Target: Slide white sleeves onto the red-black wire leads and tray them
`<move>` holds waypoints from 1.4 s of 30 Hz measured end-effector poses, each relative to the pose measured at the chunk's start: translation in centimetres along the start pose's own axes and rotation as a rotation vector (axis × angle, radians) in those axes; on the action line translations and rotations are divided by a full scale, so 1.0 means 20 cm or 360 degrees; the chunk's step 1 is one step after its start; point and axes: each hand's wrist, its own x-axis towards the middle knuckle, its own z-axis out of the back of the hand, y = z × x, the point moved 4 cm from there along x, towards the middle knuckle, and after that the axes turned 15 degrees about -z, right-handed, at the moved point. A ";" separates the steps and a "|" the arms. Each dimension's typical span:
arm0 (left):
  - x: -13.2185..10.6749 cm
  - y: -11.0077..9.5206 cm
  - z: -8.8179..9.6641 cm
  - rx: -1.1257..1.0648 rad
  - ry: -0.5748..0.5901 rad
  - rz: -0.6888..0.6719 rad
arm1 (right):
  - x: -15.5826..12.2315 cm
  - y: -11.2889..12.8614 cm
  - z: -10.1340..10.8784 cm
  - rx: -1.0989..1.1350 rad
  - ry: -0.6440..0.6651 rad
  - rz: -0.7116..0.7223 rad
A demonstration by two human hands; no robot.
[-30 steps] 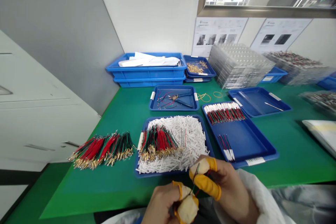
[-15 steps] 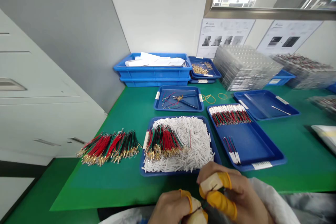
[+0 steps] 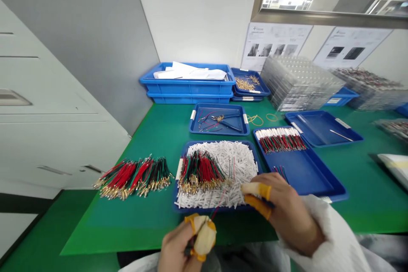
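Note:
My left hand (image 3: 188,242), with yellow finger cots and pale tape on the fingertips, is pinched shut on thin red and green wires (image 3: 217,210) near the front of the bench. My right hand (image 3: 277,204), with similar finger covers, is over the right front edge of a blue tray of short white tubes (image 3: 237,159). Its thumb and forefinger look slightly apart, with nothing visible between them. A bundle of red, green and black wires with gold ends (image 3: 202,172) lies on the tubes. The right forearm partly hides a tray of white-sleeved wires (image 3: 306,170).
Another wire pile (image 3: 135,176) lies on the green bench at left. Behind the tubes, a small tray (image 3: 194,128) holds blue-handled pliers (image 3: 230,125) and loose wires. Farther back are stacked blue bins (image 3: 188,86) and clear plastic trays (image 3: 299,83).
My hands have moved apart. The left went left, keeping the wires, which now point up toward the tubes. My right hand rose from close beside it to the edge of the tube tray.

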 end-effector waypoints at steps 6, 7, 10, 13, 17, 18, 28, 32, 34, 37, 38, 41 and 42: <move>0.00 0.00 0.05 0.0058 -0.0061 0.0009 | 0.04 0.14 -0.14 -0.0761 0.0083 0.0422; 0.00 0.00 0.05 0.0070 -0.0035 -0.0005 | 0.05 0.15 -0.15 -0.0833 0.0087 0.0410; 0.00 0.00 0.03 0.0121 0.0002 -0.0032 | 0.06 0.15 -0.15 -0.0916 0.0072 0.0430; 0.00 0.01 0.00 0.0138 0.0082 -0.0038 | 0.07 0.13 -0.13 -0.0880 0.0049 0.0446; 0.02 0.00 -0.05 0.0123 0.0179 0.0037 | 0.07 0.06 -0.09 -0.0743 -0.0044 0.0293; 0.03 -0.01 -0.06 0.0125 0.0192 0.0056 | 0.07 0.03 -0.09 -0.0707 -0.0035 0.0230; 0.10 -0.03 -0.14 0.0149 0.0319 0.0209 | 0.06 -0.14 -0.01 0.0231 -0.0080 -0.0518; 0.10 -0.03 -0.17 0.0104 0.0394 0.0226 | 0.05 -0.14 -0.02 0.1026 0.0079 -0.0682; 0.10 -0.03 -0.18 0.0091 0.0398 0.0226 | 0.05 -0.13 -0.03 0.1360 0.0167 -0.0739; 0.10 -0.04 -0.18 0.0074 0.0407 0.0222 | 0.06 -0.09 -0.01 0.1676 0.0201 -0.0734; 0.10 -0.05 -0.18 0.0073 0.0405 0.0221 | 0.06 -0.08 0.00 0.1745 0.0186 -0.0720; 0.09 -0.06 -0.18 0.0063 0.0399 0.0234 | 0.06 -0.07 0.02 0.1772 0.0171 -0.0729; 0.09 -0.06 -0.18 0.0054 0.0397 0.0236 | 0.06 -0.07 0.02 0.1743 0.0205 -0.0751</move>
